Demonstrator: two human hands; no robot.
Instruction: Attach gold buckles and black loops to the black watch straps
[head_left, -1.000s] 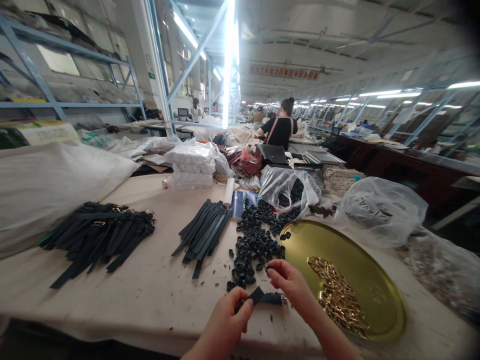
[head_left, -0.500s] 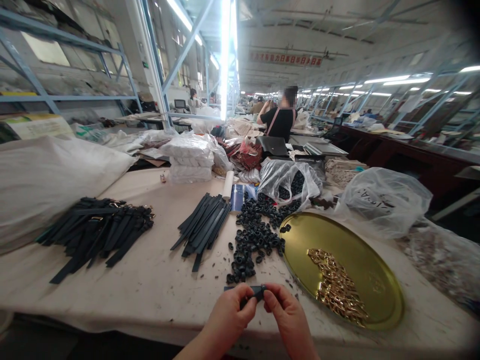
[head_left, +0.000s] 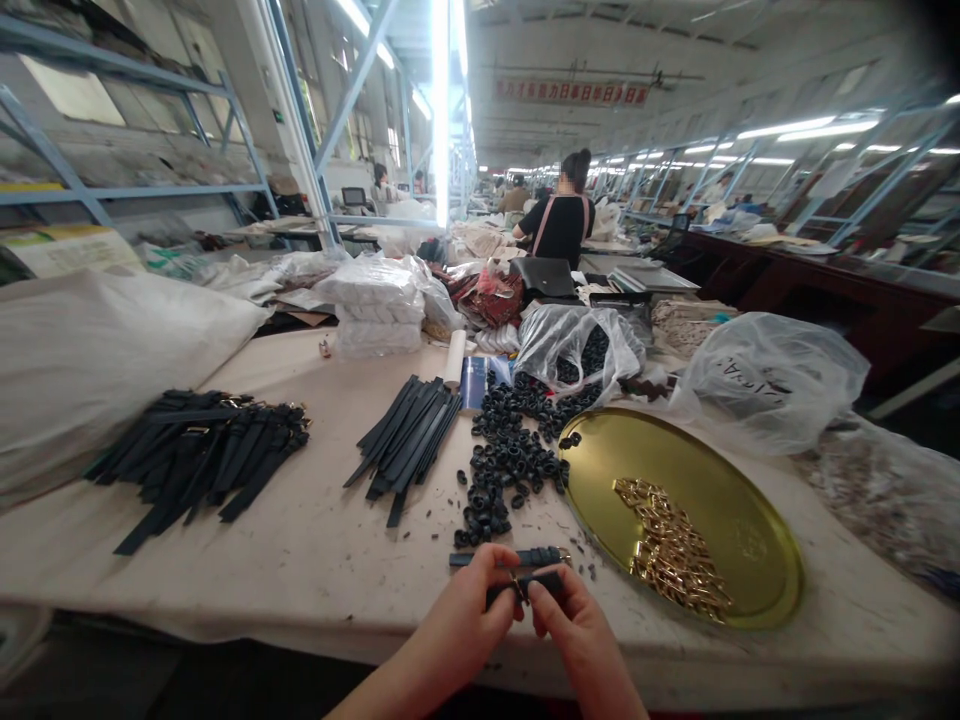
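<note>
Near the table's front edge, my left hand point(head_left: 471, 603) and my right hand point(head_left: 574, 612) are closed on one short dark strap point(head_left: 550, 580). A small gold buckle point(head_left: 517, 582) shows on it between my fingertips; parts of the strap are hidden by my fingers. Just beyond my fingers, another dark strap point(head_left: 536, 556) lies flat, with a gold buckle at its right end. Farther back are a heap of black loops point(head_left: 495, 470) and a stack of dark straps point(head_left: 409, 440). To the right, gold buckles point(head_left: 675, 550) are piled on a round gold tray point(head_left: 757, 490).
Buckled dark straps point(head_left: 202, 450) are heaped at the left, beside a large white sack point(head_left: 112, 350). Behind the loops stand a clear plastic bag point(head_left: 577, 345) and wrapped packs point(head_left: 379, 305). A person in a dark top point(head_left: 562, 225) is at a table farther back.
The strap between my hands has shifted, and a gold buckle now shows at my fingertips. The buckled strap behind my fingers shows more fully. The view has moved slightly.
</note>
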